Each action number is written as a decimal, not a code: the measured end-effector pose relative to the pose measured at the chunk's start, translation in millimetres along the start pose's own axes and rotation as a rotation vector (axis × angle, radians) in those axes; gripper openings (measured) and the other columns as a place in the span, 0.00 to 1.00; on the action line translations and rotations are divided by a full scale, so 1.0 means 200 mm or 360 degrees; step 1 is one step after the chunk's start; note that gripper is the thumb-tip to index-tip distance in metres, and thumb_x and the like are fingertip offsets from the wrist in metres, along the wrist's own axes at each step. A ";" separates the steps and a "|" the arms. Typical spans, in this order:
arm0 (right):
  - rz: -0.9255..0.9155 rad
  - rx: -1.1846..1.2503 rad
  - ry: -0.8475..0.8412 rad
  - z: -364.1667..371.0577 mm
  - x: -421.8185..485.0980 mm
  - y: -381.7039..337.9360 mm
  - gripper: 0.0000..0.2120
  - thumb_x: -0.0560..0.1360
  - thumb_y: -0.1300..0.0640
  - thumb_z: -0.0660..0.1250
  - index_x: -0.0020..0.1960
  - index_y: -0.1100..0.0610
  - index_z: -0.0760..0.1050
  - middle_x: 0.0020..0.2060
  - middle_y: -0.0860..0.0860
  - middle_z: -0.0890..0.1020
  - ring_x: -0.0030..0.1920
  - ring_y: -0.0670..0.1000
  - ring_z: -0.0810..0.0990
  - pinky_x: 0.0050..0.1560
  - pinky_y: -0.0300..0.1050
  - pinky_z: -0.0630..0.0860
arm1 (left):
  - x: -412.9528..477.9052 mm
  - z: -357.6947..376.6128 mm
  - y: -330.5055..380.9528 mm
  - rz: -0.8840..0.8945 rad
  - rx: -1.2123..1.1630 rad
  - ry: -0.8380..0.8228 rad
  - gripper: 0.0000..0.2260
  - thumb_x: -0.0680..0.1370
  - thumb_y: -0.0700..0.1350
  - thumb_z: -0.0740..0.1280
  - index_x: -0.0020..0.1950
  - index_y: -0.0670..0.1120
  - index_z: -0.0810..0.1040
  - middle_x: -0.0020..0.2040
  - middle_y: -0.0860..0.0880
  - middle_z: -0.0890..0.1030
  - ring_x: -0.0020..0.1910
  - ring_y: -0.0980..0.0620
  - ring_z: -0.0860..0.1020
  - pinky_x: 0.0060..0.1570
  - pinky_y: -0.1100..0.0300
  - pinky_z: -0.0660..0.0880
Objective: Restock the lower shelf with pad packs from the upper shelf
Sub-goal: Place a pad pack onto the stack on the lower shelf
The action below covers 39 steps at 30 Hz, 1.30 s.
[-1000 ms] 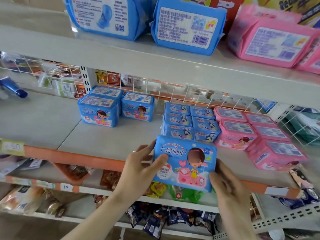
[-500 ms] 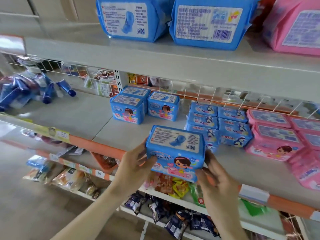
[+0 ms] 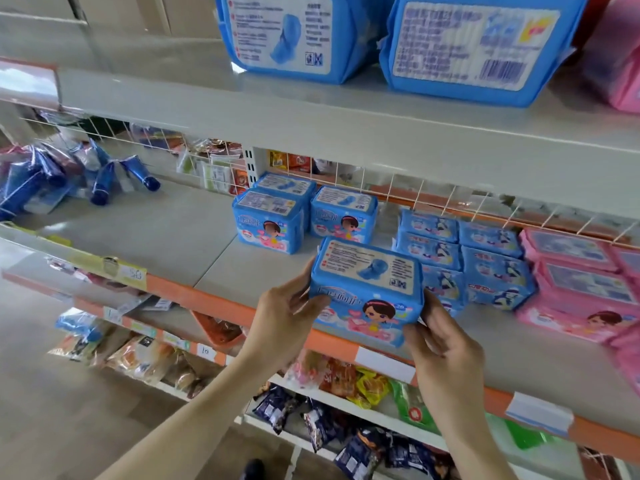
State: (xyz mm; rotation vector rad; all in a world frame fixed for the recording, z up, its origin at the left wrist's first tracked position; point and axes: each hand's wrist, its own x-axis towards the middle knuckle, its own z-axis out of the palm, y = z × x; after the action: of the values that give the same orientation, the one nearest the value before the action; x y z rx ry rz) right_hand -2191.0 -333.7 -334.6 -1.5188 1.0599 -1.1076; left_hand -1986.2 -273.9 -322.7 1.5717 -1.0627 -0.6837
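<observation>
Upper shelf point(image 3: 346, 123) carries big blue packs point(image 3: 287, 32). Lower shelf point(image 3: 156, 230) has three stocked packs point(image 3: 266, 220) near its back, pink packs point(image 3: 571, 278) far right. Held pack point(image 3: 367, 289) is at the lower shelf's front edge, just before the stocked packs, label up. Left hand point(image 3: 284, 317) and right hand point(image 3: 443, 348) grip its ends, fingers curled round it.

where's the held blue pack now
Head view centre: pack gripped by left hand and right hand at the lower shelf front edge, before two matching packs.
</observation>
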 end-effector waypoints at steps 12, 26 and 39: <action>0.0057 -0.0076 0.0155 0.41 0.24 0.00 0.22 0.76 0.61 0.70 0.69 0.50 0.75 0.58 0.40 0.82 0.55 0.35 0.80 0.55 0.27 0.74 | 0.43 -0.26 -0.19 0.0038 0.0054 -0.0107 0.23 0.79 0.39 0.69 0.71 0.57 0.74 0.60 0.64 0.80 0.57 0.74 0.75 0.52 0.77 0.72; 0.0157 -0.0500 0.0397 0.71 0.33 0.10 0.37 0.70 0.60 0.77 0.75 0.54 0.66 0.58 0.42 0.78 0.60 0.40 0.77 0.56 0.29 0.71 | 0.68 -0.35 -0.42 0.0115 0.0226 -0.0252 0.20 0.76 0.34 0.71 0.67 0.44 0.79 0.53 0.54 0.84 0.50 0.62 0.81 0.50 0.78 0.73; -0.0003 -0.0751 0.0536 0.76 0.46 0.26 0.27 0.75 0.56 0.72 0.73 0.54 0.71 0.59 0.51 0.82 0.59 0.47 0.80 0.60 0.53 0.79 | 0.83 -0.28 -0.53 0.0128 0.0614 -0.0140 0.13 0.76 0.49 0.72 0.36 0.43 0.79 0.32 0.47 0.80 0.35 0.44 0.76 0.34 0.54 0.69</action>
State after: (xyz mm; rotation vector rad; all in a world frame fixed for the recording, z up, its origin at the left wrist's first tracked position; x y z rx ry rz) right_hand -2029.3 -401.3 -392.9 -1.7275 1.6398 -1.1964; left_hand -1835.2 -394.0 -393.4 1.8258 -1.3771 -0.5168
